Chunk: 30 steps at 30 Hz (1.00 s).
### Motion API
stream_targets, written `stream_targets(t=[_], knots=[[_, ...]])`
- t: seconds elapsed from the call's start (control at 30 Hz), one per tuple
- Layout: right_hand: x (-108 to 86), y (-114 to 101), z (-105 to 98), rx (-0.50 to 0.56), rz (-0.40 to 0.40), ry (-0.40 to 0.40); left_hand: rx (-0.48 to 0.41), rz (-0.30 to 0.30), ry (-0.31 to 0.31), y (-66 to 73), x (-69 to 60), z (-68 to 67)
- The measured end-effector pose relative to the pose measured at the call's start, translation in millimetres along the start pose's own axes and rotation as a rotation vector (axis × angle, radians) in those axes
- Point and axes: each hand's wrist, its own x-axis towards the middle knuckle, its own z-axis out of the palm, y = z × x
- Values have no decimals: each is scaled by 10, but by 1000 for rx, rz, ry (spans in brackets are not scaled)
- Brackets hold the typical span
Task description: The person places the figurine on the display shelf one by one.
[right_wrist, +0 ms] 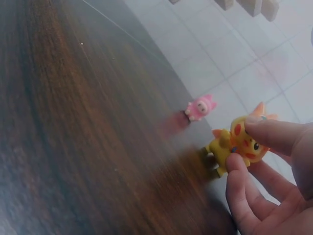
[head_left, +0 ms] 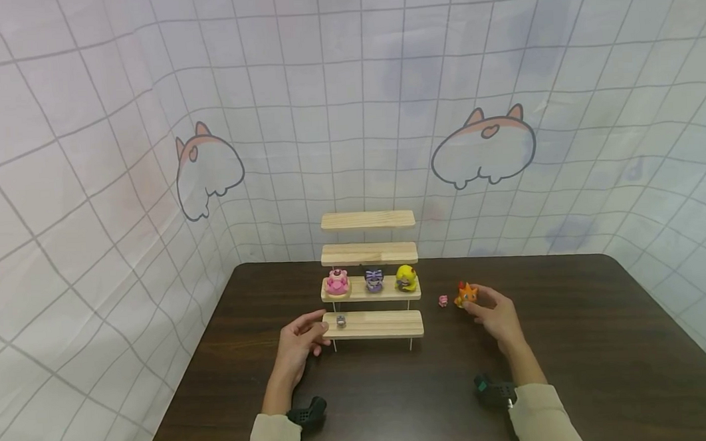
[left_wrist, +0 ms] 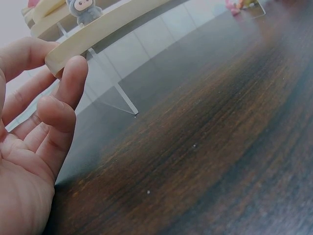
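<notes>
Left hand [head_left: 299,340] pinches near shelf [head_left: 382,324] at left end; right hand [head_left: 496,316] closed on yellow toy [right_wrist: 247,142]. Judgement: steady shelf, lift toy clear of pink toy [right_wrist: 199,107].

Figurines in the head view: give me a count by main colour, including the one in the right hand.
Pink figurines: 2
Purple figurine: 1
Yellow figurine: 1
Grey figurine: 1
Orange-and-yellow figurine, in the right hand: 1
Total: 6
</notes>
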Motion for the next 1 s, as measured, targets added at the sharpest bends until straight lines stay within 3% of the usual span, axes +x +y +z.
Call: stream_targets(t=[0.37,1.0], knots=[[-23,-37,-42,-19,8,7,9,4,0,-6,3,2],[-76,-158,-134,7,-53,7,-9,-1,-9,16,-7,0]])
